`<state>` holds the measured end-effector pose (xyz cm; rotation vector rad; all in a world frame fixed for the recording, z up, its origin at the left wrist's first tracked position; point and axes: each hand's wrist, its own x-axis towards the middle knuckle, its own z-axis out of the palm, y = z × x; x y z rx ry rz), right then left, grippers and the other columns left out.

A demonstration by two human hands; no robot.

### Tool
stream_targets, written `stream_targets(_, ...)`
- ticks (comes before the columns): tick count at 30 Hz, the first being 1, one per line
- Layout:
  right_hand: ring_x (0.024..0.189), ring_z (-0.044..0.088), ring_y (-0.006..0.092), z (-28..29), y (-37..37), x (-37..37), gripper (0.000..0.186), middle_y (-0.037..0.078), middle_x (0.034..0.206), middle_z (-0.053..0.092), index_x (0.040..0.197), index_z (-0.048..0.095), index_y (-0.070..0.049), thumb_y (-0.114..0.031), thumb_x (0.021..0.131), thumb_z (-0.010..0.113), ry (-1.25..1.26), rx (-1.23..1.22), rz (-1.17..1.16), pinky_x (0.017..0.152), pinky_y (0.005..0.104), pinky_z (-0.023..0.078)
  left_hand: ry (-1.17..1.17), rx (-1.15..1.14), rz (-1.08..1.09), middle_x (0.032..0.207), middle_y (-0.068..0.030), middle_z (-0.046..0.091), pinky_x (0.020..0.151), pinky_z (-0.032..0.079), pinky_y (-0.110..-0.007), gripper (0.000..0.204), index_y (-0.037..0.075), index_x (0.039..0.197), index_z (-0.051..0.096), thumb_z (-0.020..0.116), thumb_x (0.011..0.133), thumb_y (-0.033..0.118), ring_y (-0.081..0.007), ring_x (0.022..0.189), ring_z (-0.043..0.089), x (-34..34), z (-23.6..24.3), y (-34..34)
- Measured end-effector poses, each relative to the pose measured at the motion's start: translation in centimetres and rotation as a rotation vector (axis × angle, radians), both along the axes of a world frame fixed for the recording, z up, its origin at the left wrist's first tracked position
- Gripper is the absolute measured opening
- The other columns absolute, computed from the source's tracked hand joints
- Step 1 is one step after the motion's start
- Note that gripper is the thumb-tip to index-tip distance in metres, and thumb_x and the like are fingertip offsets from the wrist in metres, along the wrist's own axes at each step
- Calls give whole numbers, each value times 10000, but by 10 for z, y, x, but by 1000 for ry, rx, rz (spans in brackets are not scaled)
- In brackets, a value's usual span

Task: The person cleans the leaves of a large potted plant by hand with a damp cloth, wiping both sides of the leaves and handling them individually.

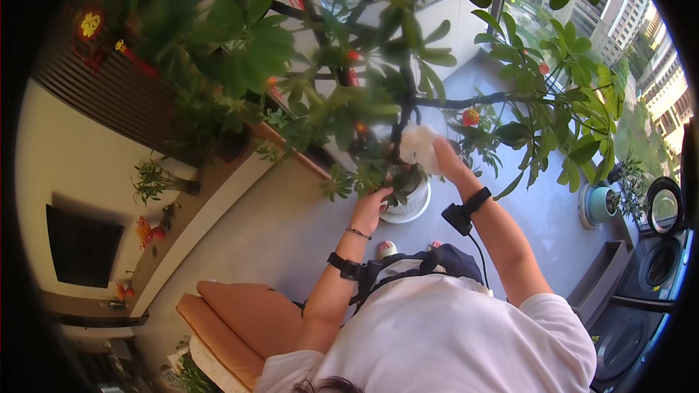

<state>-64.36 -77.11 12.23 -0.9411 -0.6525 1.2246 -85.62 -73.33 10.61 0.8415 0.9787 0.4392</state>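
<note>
A tall potted plant (520, 131) with broad green leaves and dark branches rises in front of me. Its white pot (419, 202) stands on the floor just ahead of my feet. My right hand (442, 154) is closed on a crumpled white cloth (419, 144) beside the dark trunk, above the pot. Low among the leaves, my left hand (375, 205) reaches to the left side of the pot. Its fingers look drawn together, partly covered by leaves, and what is in them is hidden. Small red ornaments (470, 117) hang from the branches.
Leaves and branches crowd the space before me. A brown padded seat (237, 320) stands at lower left, near a long shelf (211, 204) and a dark screen (84, 246). On the right are a turquoise pot (598, 204), a grey trough (601, 273) and front-loading machines (655, 266).
</note>
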Motion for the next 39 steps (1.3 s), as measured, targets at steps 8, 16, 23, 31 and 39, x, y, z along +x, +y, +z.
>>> stream_targets(8,707,510,101,-23,52,-21,322,26,805,562,949,564,7,-266,779,543,-499,-268,398,632,247,412,-17,-7,-94,892,57,566,641,353,-206,229,135,964,572,632,746,99,-45,778,477,-3,-3,3)
stream_targets(16,754,521,84,-15,39,-21,286,16,830,594,997,586,8,-88,731,549,-516,-165,399,674,226,419,-287,38,-222,1052,-7,534,803,424,-282,345,93,1097,500,622,775,103,-104,938,520,-24,28,-9)
stream_targets(23,741,527,81,-7,29,-14,288,13,818,593,1007,593,5,-74,733,549,-453,-199,422,651,219,420,121,253,-371,941,-74,591,745,464,-265,334,6,1097,476,549,848,217,-132,841,562,-67,83,19)
stream_targets(31,709,532,80,3,26,-19,284,13,794,592,997,592,22,-60,726,564,-439,-213,314,627,209,422,338,661,-193,1033,-135,561,832,413,-285,716,-16,1322,127,584,807,178,-190,954,530,15,44,62)
stream_targets(39,749,544,85,25,2,-13,295,23,828,601,996,593,19,3,702,569,-397,-170,265,675,216,436,264,554,-131,988,-118,566,779,432,-270,715,-16,1281,243,654,701,58,-163,880,542,17,23,66)
